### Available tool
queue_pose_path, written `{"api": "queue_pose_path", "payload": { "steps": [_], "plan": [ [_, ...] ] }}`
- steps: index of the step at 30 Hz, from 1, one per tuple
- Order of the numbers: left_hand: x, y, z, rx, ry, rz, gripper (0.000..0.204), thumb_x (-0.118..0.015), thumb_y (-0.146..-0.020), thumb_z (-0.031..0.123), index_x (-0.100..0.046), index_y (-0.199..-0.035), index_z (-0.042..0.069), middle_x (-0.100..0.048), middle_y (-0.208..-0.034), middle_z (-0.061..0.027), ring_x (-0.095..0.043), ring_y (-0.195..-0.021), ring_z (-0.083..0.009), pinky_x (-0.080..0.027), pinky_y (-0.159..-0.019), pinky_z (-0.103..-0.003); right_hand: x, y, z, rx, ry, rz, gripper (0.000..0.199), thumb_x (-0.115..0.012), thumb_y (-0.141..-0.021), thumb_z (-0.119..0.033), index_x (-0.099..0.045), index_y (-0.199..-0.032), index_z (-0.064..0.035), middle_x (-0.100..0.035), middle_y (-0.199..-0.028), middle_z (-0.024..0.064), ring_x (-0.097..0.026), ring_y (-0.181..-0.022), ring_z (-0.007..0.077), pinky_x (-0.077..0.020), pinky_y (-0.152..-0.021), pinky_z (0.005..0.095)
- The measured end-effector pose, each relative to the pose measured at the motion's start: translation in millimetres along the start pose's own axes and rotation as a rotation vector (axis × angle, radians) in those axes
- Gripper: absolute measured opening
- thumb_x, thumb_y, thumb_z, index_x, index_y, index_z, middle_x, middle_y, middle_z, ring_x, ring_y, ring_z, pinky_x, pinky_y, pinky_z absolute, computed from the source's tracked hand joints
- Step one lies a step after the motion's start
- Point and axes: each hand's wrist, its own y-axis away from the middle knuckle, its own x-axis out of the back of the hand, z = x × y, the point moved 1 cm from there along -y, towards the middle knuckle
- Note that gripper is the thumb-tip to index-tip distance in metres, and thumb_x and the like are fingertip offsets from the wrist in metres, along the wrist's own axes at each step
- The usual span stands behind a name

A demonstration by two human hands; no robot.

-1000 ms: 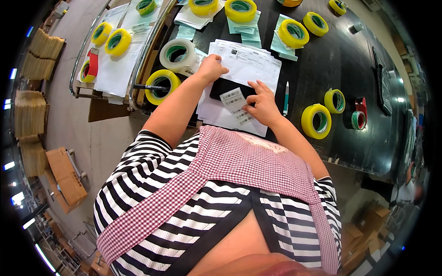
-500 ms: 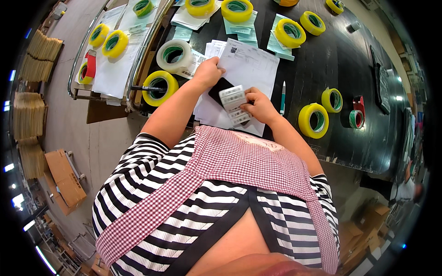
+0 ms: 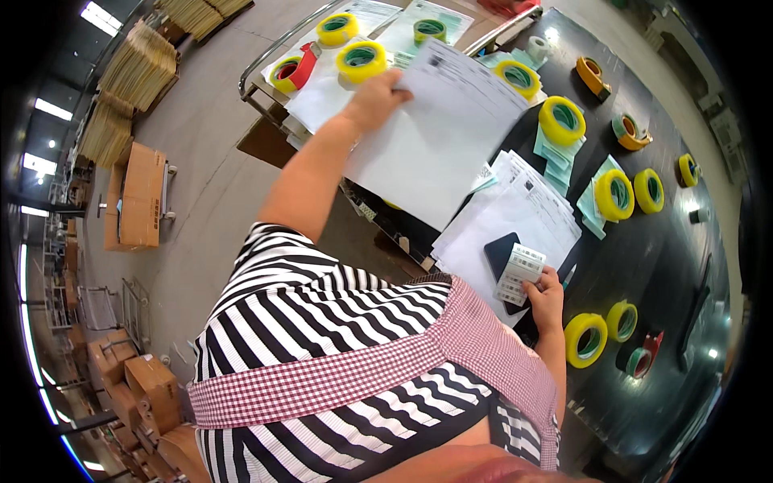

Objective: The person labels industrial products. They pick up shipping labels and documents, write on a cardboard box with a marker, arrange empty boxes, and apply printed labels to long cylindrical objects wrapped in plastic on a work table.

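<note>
My left hand (image 3: pixel 374 101) is stretched out to the far left, its fingers closed on the edge of a large white printed sheet (image 3: pixel 451 137). The sheet hangs in the air between the table and the metal cart, covering part of both. Below and to the right, my right hand (image 3: pixel 547 298) pinches a folded strip of white barcode labels (image 3: pixel 523 264). Partly under that strip is a dark phone (image 3: pixel 497 251), lying on a fanned pile of printed papers (image 3: pixel 523 209). A teal pen (image 3: pixel 569 276) lies beside my right hand.
Yellow tape rolls (image 3: pixel 573 342) stand about the black table (image 3: pixel 652 270), some on pale green slips. The metal-railed cart (image 3: pixel 256 72) at the far left bears papers, tape rolls and a red tape dispenser (image 3: pixel 304 68). A cardboard box (image 3: pixel 141 197) stands on the floor to the left.
My left hand has lifted the printed sheet off the pile and carried it left toward the cart. My body and view have turned left. My right hand still holds the labels over the phone.
</note>
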Motion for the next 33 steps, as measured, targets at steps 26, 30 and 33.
{"api": "queue_pose_path", "payload": {
  "steps": [26, 30, 33],
  "plan": [
    [31, -65, -206, 0.342, -0.302, -0.058, 0.047, -0.068, -0.088, 0.024, -0.055, -0.132, 0.016, -0.042, -0.145, -0.0187, -0.056, -0.120, -0.0311, -0.044, -0.102, -0.036, -229, -225, -181, 0.130, -0.016, -0.212, 0.013, -0.065, -0.091, -0.010, -0.062, -0.095, 0.0026, -0.065, -0.084, 0.0078, -0.057, -0.074, 0.0135, -0.0460, -0.069, 0.0281],
    [67, -56, -238, 0.325, 0.122, 0.001, 0.048, -0.070, -0.088, 0.022, -0.055, -0.131, 0.008, -0.063, -0.117, -0.0092, -0.061, -0.099, -0.0178, -0.048, -0.088, -0.029, -248, -225, -188, 0.249, -0.090, -0.260, 0.016, -0.065, -0.090, -0.011, -0.061, -0.094, 0.0039, -0.066, -0.084, 0.0089, -0.057, -0.074, 0.0157, -0.0463, -0.070, 0.0299],
    [92, -47, -240, 0.436, 0.271, 0.095, 0.045, -0.069, -0.090, 0.020, -0.055, -0.131, 0.006, -0.065, -0.109, -0.0037, -0.059, -0.090, -0.0112, -0.048, -0.082, -0.025, -273, -230, -191, 0.285, -0.069, -0.231, 0.018, -0.063, -0.090, -0.012, -0.062, -0.095, 0.0051, -0.066, -0.084, 0.0121, -0.059, -0.076, 0.0193, -0.0471, -0.073, 0.0327]
  ]
}}
